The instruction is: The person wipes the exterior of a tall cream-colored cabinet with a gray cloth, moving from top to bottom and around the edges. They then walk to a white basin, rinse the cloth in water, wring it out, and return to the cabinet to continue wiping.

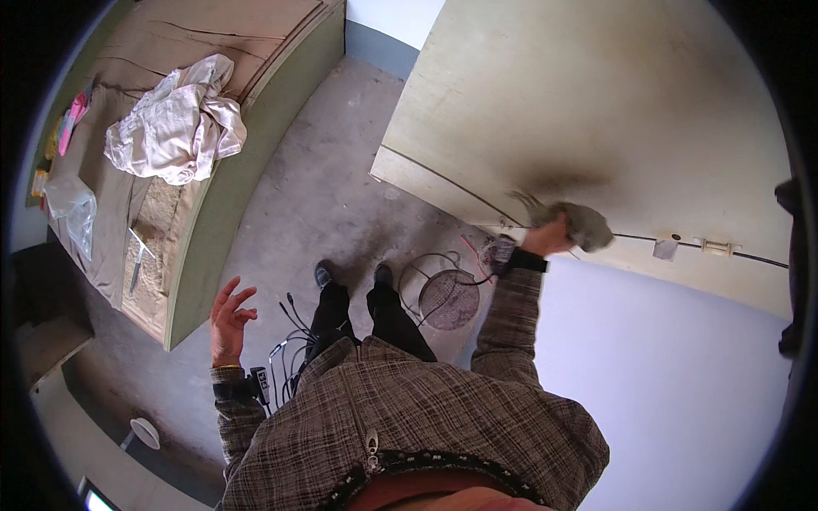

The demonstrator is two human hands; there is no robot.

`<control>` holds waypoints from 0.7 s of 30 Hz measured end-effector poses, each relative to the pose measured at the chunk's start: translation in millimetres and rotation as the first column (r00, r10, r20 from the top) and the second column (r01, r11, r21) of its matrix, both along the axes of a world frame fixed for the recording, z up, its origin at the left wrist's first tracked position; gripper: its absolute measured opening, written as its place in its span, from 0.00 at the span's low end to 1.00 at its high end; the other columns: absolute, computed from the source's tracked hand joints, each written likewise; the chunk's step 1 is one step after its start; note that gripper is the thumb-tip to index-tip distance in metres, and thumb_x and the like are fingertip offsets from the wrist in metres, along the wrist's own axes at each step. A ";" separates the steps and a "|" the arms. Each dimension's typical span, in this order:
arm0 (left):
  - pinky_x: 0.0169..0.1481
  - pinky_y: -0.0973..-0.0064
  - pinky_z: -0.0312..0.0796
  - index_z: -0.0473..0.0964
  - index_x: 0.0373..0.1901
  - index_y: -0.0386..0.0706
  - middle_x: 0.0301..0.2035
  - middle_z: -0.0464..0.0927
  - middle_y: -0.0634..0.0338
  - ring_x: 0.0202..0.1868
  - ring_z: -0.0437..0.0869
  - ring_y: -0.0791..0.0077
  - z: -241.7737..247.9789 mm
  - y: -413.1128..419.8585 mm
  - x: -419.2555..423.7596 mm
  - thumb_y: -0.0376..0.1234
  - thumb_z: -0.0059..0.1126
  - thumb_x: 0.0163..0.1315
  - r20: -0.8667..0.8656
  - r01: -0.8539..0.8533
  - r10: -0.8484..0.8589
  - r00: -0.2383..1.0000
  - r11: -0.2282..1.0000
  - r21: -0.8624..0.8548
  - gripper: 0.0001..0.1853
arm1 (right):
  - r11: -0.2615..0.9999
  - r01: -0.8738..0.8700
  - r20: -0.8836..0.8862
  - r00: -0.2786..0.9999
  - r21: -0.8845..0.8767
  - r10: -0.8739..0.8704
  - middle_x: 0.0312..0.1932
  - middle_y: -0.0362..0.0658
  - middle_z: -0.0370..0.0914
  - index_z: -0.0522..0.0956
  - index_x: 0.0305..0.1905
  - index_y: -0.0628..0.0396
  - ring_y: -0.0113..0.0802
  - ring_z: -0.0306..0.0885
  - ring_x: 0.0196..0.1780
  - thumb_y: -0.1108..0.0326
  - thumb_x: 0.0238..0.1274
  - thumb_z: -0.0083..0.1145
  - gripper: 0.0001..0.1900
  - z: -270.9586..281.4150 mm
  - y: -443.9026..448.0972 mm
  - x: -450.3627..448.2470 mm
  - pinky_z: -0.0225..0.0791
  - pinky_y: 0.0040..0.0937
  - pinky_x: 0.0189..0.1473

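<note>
My right hand (546, 237) holds a crumpled grey-green rag (586, 225). The rag is against a large cream-coloured panel (543, 96), near its edge, where a dark strip runs along a seam. A dark smudge or shadow lies on the panel just beyond the rag. My left hand (229, 326) hangs in the air at the left, its fingers apart and nothing in it. It is nearest to the green side board (255, 147) of a bed-like platform, without touching it.
A crumpled pale cloth (179, 121), a clear plastic bag (75, 205) and a T-shaped squeegee (137, 259) lie on the platform. Beside my legs stands a round stool (449, 300) with a perforated seat. Black cables (295, 348) hang at my left side.
</note>
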State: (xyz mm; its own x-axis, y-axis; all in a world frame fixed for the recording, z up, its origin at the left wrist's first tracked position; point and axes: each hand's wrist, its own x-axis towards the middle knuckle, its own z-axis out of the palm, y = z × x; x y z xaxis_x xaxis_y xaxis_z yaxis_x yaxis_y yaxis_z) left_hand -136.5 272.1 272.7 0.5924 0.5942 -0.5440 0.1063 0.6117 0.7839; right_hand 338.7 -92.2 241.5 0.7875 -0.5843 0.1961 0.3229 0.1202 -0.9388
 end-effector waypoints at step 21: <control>0.46 0.74 0.77 0.64 0.65 0.33 0.53 0.77 0.44 0.37 0.84 0.69 24.2 2.9 -23.4 0.35 0.50 0.68 0.127 -0.114 0.091 0.988 0.975 0.189 0.26 | 0.303 -0.851 0.223 0.425 0.429 0.878 0.53 0.44 0.75 0.75 0.53 0.56 0.38 0.75 0.55 0.86 0.49 0.57 0.23 81.0 329.2 -30.4 0.70 0.35 0.55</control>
State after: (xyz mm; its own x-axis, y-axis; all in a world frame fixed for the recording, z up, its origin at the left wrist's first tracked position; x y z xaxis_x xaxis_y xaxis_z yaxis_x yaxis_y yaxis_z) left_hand -159.9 275.1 297.0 0.5755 0.7430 -0.3418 -0.0487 0.4484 0.8925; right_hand 308.3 237.0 322.5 0.8922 0.4413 0.0961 -0.2555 0.6687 -0.6982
